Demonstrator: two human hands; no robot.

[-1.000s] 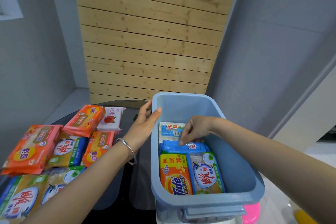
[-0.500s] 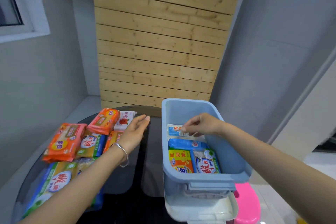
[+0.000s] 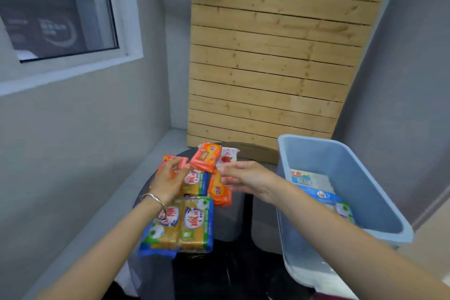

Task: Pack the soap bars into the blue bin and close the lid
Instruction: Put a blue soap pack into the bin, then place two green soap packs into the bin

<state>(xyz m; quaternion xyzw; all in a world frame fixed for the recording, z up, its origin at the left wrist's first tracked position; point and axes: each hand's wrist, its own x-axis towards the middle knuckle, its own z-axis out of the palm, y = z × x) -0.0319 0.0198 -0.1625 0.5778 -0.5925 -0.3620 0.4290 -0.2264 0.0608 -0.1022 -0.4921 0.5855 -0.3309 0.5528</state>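
The blue bin stands open at the right edge of the dark round table, with several wrapped soap bars lying on its floor. A pile of soap packs lies left of it: orange packs, a white pack with a red flower, another orange pack, and yellow-green twin packs. My left hand rests on the far-left orange pack, fingers curled over it. My right hand hovers over the pile with fingers spread, holding nothing.
The dark glass table sits in a corner, with a grey wall and window on the left and a slatted wooden panel behind. The bin overhangs the table's right side.
My right hand left the bin and swung left over the pile. My left hand moved from the bin's side onto the far-left orange pack. The view turned left.
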